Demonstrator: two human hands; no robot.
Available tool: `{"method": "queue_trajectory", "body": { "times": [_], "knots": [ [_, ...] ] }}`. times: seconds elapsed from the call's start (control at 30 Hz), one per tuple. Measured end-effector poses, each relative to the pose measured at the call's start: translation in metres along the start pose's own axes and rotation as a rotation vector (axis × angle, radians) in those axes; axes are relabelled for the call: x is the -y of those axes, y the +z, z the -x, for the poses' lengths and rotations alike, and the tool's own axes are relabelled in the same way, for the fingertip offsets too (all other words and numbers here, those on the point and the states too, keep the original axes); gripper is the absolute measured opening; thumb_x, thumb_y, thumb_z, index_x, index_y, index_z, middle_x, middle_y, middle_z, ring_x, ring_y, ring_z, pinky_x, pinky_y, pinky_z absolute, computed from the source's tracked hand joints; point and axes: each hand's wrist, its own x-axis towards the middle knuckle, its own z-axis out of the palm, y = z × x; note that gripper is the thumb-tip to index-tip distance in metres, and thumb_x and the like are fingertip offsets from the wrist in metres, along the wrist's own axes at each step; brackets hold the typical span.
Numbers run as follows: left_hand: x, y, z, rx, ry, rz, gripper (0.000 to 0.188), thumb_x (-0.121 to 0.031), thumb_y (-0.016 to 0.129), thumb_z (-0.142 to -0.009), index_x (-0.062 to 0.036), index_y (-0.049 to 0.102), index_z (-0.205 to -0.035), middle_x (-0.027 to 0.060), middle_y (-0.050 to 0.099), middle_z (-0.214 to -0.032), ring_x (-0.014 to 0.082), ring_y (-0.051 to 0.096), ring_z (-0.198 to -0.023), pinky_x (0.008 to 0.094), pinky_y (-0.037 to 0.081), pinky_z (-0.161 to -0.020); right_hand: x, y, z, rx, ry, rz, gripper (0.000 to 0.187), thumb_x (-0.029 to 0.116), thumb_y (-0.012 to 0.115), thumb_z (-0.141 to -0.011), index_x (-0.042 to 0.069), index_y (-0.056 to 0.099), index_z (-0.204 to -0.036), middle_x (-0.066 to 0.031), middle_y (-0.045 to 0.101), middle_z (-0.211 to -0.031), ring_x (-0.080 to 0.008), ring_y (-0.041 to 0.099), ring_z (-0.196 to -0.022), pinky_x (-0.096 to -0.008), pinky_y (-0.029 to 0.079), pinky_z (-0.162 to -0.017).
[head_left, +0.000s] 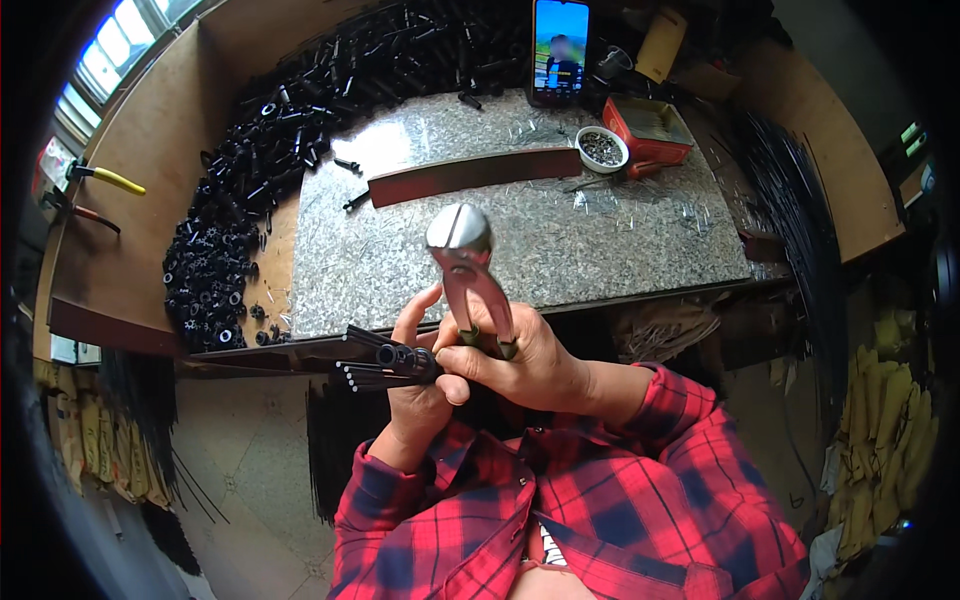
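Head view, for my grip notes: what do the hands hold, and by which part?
Right hand: pincers, by the handles. Left hand: black rod bundle, behind its pale tips.

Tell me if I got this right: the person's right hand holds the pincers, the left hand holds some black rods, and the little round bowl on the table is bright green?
Almost! The bowl is white, not green, as the head view shows. The right hand holds the pincers and the left hand holds some black rods.
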Motion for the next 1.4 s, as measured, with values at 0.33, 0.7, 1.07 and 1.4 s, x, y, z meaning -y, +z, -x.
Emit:
{"method": "queue_trajectory", "body": {
  "times": [0.33, 0.7, 1.07, 1.4],
  "knots": [
    [-0.002, -0.002, -0.002, 0.024, -0.007, -0.007, 0.108, -0.052, 0.075, -0.059, -0.0003, 0.027, -0.141, 0.0111, 0.064, -0.101, 0.0164, 0.061, -0.095, 0.0293, 0.048, -0.084, -0.001, -0.001, -0.002, 0.055, 0.053, 0.053, 0.005, 0.005, 0.062, -0.086, 0.000, 0.060, -0.087, -0.0049, 0.061, -0.083, -0.0117, 0.060, -0.081, -0.0275, 0.048, -0.073],
    [-0.001, -0.005, -0.002, 0.029, 0.016, 0.045, 0.110, -0.053, 0.075, -0.059, 0.0005, 0.024, -0.141, 0.0127, 0.064, -0.104, 0.0182, 0.060, -0.099, 0.0314, 0.047, -0.088, -0.005, 0.008, -0.006, -0.030, -0.055, 0.055, 0.004, 0.004, 0.063, -0.078, 0.001, 0.059, -0.077, -0.0096, 0.055, -0.075, -0.0234, 0.058, -0.072, -0.0336, 0.046, -0.067],
    [-0.005, -0.002, -0.004, -0.025, 0.062, 0.060, 0.108, -0.055, 0.073, -0.064, 0.0025, 0.023, -0.140, 0.0180, 0.064, -0.107, 0.0239, 0.062, -0.103, 0.0344, 0.047, -0.091, -0.012, 0.004, -0.008, 0.064, -0.109, 0.159, 0.009, 0.006, 0.067, -0.081, 0.001, 0.065, -0.088, -0.0091, 0.064, -0.084, -0.0199, 0.064, -0.080, -0.0321, 0.051, -0.075],
    [0.002, -0.006, -0.006, 0.002, 0.113, 0.107, 0.099, -0.045, 0.078, -0.071, 0.0035, 0.026, -0.140, 0.0124, 0.065, -0.098, 0.0175, 0.062, -0.092, 0.0285, 0.049, -0.081, -0.007, 0.007, -0.011, -0.012, -0.225, 0.114, 0.010, -0.001, 0.067, -0.076, 0.000, 0.060, -0.083, -0.0111, 0.059, -0.079, -0.0237, 0.061, -0.075, -0.0317, 0.049, -0.065]
  ]
}}
